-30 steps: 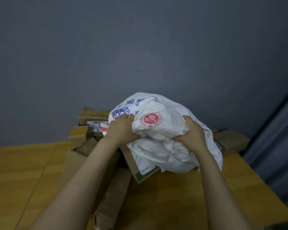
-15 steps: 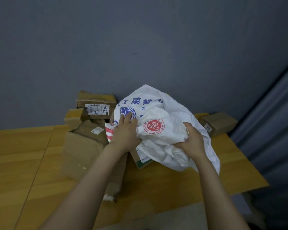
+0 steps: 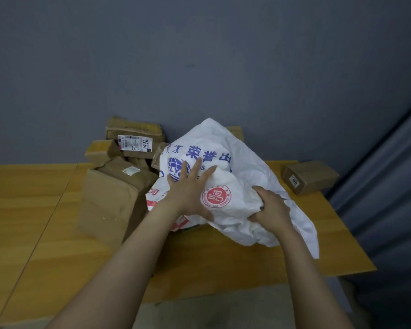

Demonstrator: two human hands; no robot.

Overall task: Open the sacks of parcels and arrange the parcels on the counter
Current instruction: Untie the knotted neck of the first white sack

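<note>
Head view: a person works a crumpled white sack (image 3: 226, 143), printed in blue and red, on a wooden counter (image 3: 33, 210) against a grey wall (image 3: 199, 55). The left hand (image 3: 188, 193) lies flat on the sack's front with fingers straight and spread, pressing the cloth. The right hand (image 3: 271, 210) has its fingers curled round a bunched fold of the sack, gripping it. The sack sits toward the counter's right end, against a heap of brown parcels (image 3: 109, 198) to its left, one bearing a white label (image 3: 134, 143). A small box (image 3: 309, 176) lies apart at the far right corner, near a grey curtain (image 3: 389, 186).
</note>
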